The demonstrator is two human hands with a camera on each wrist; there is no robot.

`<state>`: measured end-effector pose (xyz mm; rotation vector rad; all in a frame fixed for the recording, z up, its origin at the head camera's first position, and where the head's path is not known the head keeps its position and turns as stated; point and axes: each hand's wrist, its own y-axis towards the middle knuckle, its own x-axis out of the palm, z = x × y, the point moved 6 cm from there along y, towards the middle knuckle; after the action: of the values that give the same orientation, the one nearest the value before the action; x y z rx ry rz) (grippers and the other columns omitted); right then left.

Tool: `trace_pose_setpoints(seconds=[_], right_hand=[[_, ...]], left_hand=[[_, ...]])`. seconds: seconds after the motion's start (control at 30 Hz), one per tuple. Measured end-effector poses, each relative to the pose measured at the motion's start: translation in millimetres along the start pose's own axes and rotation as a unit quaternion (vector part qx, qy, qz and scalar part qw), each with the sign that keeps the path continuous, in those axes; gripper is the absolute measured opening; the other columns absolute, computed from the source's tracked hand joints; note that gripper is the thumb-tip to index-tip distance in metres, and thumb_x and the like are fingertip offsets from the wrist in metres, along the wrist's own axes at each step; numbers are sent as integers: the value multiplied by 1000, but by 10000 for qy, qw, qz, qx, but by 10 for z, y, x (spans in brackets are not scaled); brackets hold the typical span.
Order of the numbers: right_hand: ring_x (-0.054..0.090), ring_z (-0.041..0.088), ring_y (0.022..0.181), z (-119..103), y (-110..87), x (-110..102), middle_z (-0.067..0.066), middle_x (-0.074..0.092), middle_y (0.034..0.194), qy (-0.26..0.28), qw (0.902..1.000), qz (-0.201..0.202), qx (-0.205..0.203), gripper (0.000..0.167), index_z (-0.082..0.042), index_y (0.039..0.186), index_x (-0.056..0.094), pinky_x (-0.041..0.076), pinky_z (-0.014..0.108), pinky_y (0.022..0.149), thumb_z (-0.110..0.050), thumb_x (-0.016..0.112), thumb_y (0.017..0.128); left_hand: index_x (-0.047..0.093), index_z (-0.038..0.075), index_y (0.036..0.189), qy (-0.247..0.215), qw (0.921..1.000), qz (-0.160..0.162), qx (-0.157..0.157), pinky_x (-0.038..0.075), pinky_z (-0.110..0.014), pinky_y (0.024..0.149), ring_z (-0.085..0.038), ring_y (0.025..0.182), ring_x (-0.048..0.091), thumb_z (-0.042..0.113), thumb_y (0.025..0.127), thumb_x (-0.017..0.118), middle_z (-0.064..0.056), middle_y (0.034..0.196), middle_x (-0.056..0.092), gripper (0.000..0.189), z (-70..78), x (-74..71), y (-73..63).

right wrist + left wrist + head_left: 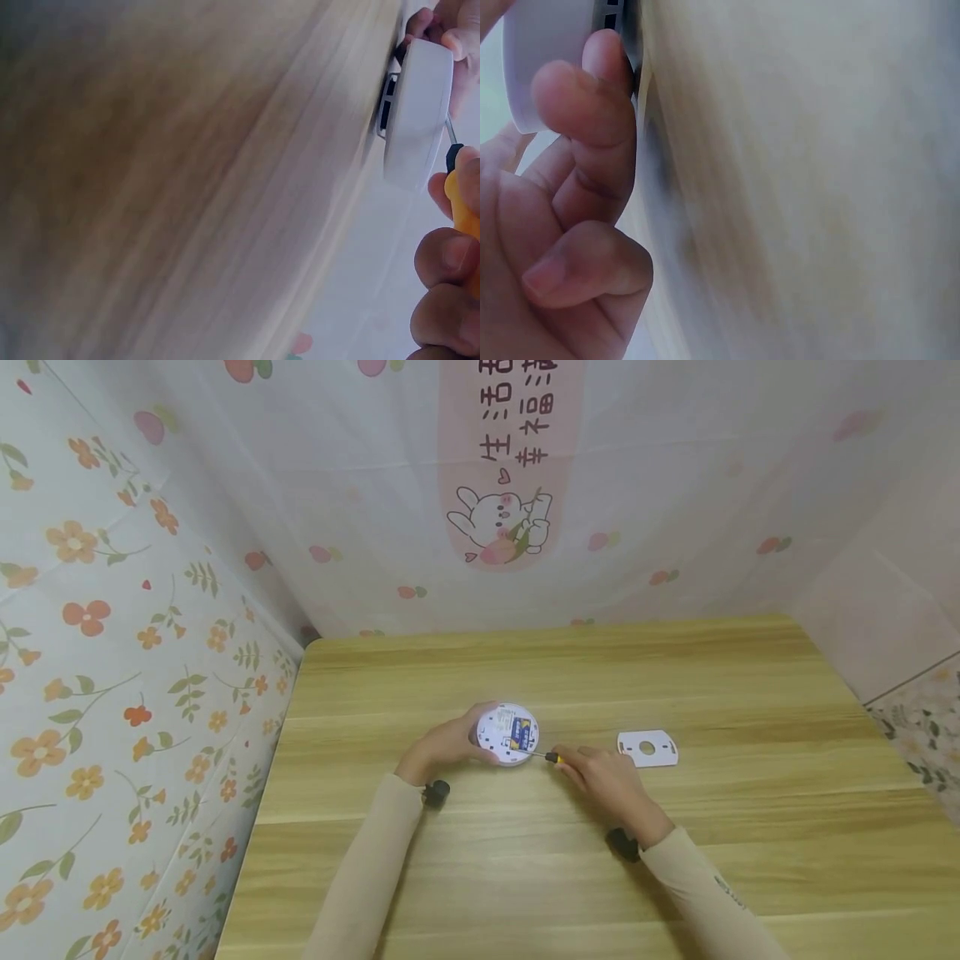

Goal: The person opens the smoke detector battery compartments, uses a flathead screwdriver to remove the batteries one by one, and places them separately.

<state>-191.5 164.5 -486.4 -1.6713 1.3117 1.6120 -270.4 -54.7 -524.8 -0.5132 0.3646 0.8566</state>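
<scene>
A round white device (pixel 508 732) lies on the wooden table (pixel 600 860), its open back showing a blue and yellow battery (pixel 521 727). My left hand (pixel 448 745) grips its left rim; in the left wrist view the fingers (pixel 592 112) curl round the white casing (pixel 544 52). My right hand (pixel 603 777) holds a small screwdriver with a yellow and black handle (pixel 553 758), its thin shaft reaching onto the device. In the right wrist view the device (pixel 416 105) shows edge-on, with the yellow handle (pixel 459 196) beside it.
A flat white cover plate (pixel 647 748) with a round hole lies on the table just right of my right hand. Flowered sheets (pixel 112 652) wall in the table at the left, back and right.
</scene>
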Motion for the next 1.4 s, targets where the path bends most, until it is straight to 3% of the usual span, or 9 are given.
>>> trace_pose_setpoints(seconds=[0.23,0.5,0.67,0.93,1.23,1.4], right_hand=[[67,23,67,-36,-17,0,4,74,83,-106,9998,117,-154,24,-16,109,72,48,35,52,-28,68,88],[71,27,77,-23,-45,35,6,75,95,67,9998,-132,96,26,-15,112,71,54,40,61,-29,65,91],[69,26,69,-17,-44,77,7,75,89,139,9986,-444,253,26,-16,115,67,48,37,53,-30,61,94],[57,18,53,-43,-35,147,1,63,66,-5,9942,-1058,203,24,-15,115,57,34,29,43,-30,56,97],[60,19,57,-76,-9,178,2,67,72,62,9945,-1038,114,22,-17,116,56,36,30,44,-29,56,97],[60,18,57,-66,-12,191,2,68,73,51,9947,-1025,103,23,-16,116,56,35,30,44,-30,56,97]], left_hand=[[22,30,153,-100,9999,-6,-51,30,-53,112,-30,136,42,36,75,82,-8,150,42,99,-11,7,-5],[22,32,152,-429,9990,-66,-139,27,-53,113,-30,137,39,35,75,82,-8,151,41,98,-38,36,-12],[21,30,153,-490,9988,-82,-36,26,-52,115,-29,139,37,32,75,82,-9,152,39,98,-24,44,-10],[21,27,153,-567,9983,-114,77,24,-49,116,-27,139,36,30,76,82,-7,152,38,98,-27,38,7],[20,27,154,-313,9993,-100,161,26,-50,115,-28,139,38,33,76,81,-8,153,38,99,-35,31,40],[19,25,154,-456,9987,-126,176,25,-51,116,-30,140,36,31,77,81,-10,154,36,99,-24,34,37]])
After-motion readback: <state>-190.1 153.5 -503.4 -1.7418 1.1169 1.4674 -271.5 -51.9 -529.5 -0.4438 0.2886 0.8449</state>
